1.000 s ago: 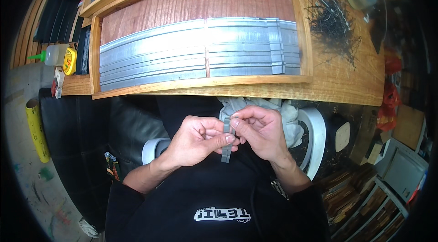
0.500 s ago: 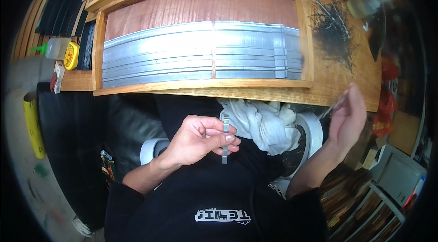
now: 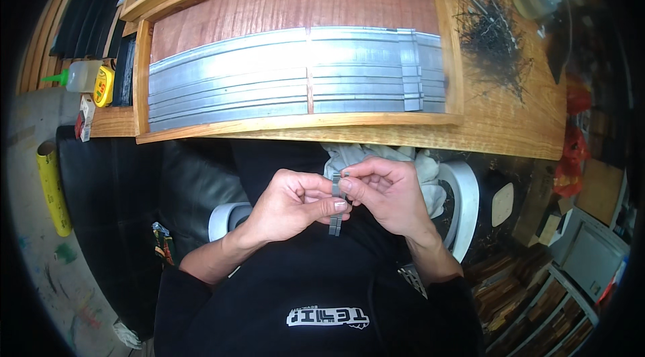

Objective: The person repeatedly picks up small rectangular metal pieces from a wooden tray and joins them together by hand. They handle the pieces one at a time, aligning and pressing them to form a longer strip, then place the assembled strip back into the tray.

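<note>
In front of my dark top, my left hand [image 3: 295, 206] is closed around a short bundle of grey metal strips [image 3: 334, 226], held nearly upright between thumb and fingers. My right hand [image 3: 386, 192] meets it from the other side, thumb and forefinger pinched at the bundle's upper end. Whether a separate strip sits in that pinch is hidden by the fingers. Beyond the hands, a shallow wooden tray [image 3: 299, 123] on the bench holds rows of long silvery metal strips [image 3: 228, 74], with shorter pieces [image 3: 411, 68] lying across them on the right.
On the bench's right lie a tangle of thin dark slivers [image 3: 494, 41] and a nozzle bottle [image 3: 537, 2]. A yellow container [image 3: 103, 85] and green-tipped bottle [image 3: 84, 74] stand left. A pale cloth [image 3: 430, 185] hangs below the bench edge, beside a white chair arm [image 3: 463, 202].
My right hand has come from the bench's right edge, where it held something thin, in to the bundle. My left hand has stayed nearly in place with its grip.
</note>
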`<state>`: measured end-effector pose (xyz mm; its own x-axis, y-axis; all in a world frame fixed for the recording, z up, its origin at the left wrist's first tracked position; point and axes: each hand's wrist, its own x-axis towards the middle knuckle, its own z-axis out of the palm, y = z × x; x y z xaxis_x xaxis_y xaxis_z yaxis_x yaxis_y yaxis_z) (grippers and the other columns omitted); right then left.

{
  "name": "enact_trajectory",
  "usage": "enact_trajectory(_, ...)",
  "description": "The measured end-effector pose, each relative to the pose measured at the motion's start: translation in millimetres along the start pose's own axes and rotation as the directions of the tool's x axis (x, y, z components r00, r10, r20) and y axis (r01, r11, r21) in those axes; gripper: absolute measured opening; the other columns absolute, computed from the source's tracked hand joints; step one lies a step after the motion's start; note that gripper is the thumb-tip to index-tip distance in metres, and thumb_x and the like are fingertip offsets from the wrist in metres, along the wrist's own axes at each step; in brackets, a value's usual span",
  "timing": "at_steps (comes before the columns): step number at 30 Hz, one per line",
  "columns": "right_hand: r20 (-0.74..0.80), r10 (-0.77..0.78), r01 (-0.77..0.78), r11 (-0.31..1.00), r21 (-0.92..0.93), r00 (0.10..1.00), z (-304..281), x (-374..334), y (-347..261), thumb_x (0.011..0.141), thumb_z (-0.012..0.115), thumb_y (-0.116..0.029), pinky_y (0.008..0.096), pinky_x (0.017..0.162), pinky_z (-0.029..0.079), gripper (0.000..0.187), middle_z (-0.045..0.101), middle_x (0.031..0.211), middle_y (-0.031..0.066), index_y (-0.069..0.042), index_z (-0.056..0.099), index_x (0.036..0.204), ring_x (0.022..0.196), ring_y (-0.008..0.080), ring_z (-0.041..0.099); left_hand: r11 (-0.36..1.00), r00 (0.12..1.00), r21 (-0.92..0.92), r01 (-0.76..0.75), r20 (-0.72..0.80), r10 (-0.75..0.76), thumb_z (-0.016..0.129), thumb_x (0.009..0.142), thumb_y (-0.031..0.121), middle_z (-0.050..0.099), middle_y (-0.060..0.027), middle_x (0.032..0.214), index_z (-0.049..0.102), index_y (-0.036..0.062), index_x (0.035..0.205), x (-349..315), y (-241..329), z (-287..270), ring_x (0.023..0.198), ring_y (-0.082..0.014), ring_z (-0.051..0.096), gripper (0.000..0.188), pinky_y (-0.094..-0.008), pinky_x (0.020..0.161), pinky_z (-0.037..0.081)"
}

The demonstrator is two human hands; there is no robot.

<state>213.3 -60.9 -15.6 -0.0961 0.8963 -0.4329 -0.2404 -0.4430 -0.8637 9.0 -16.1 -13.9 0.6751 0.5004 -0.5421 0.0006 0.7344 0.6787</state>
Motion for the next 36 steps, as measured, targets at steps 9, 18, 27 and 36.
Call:
enact_trajectory(9, 0.019, 0.039, -0.041, 0.993, 0.11, 0.999, 0, 7, 4, 0.093, 0.071, 0.0, 0.0203, 0.064, 0.054, 0.013, 0.071, 0.09, 0.0071, 0.008, 0.07, 0.103, 0.073, 0.007, 0.066, 0.999, 1.0, 0.036, -0.011, 0.018, 0.01, 0.069, 0.097, 0.004, 0.076, -0.0108, 0.097, 0.072, -0.0025, 0.112, 3, -2, 1, 0.089, -0.0159, 0.075, 0.016, -0.026, 0.077, 0.06)
enact_trajectory(18, 0.035, 0.011, -0.02, 0.963, 0.271, 0.999, 9, 21, 9, 0.097, 0.07, -0.004, 0.0196, 0.066, 0.052, 0.017, 0.071, 0.089, 0.0053, 0.008, 0.07, 0.109, 0.075, 0.0055, 0.063, 0.999, 0.998, 0.008, 0.04, -0.041, -0.04, 0.065, 0.101, 0.009, 0.077, -0.0119, 0.097, 0.069, -0.0006, 0.111, 14, 27, -3, 0.085, -0.0181, 0.076, 0.015, -0.0236, 0.068, 0.058)
enact_trajectory(27, -0.031, -0.061, 0.067, 0.962, 0.265, 0.998, 9, 27, 13, 0.096, 0.07, -0.003, 0.0199, 0.064, 0.05, 0.012, 0.071, 0.082, 0.0035, 0.005, 0.074, 0.104, 0.073, 0.0043, 0.061, 1.0, 0.999, 0.007, 0.029, 0.016, -0.029, 0.065, 0.1, 0.008, 0.076, -0.0123, 0.096, 0.069, -0.0019, 0.112, 21, 29, -6, 0.086, -0.0195, 0.076, 0.016, -0.0267, 0.07, 0.061)
enact_trajectory(36, 0.06, -0.007, -0.007, 0.972, 0.236, 0.998, 7, 20, 4, 0.097, 0.069, -0.004, 0.0187, 0.061, 0.049, 0.014, 0.069, 0.085, 0.0049, 0.004, 0.072, 0.108, 0.072, 0.0056, 0.062, 0.999, 1.0, -0.036, 0.021, 0.006, -0.021, 0.064, 0.101, 0.006, 0.075, -0.0148, 0.097, 0.068, -0.0037, 0.114, 6, 25, 1, 0.087, -0.0219, 0.076, 0.017, -0.0299, 0.074, 0.063)
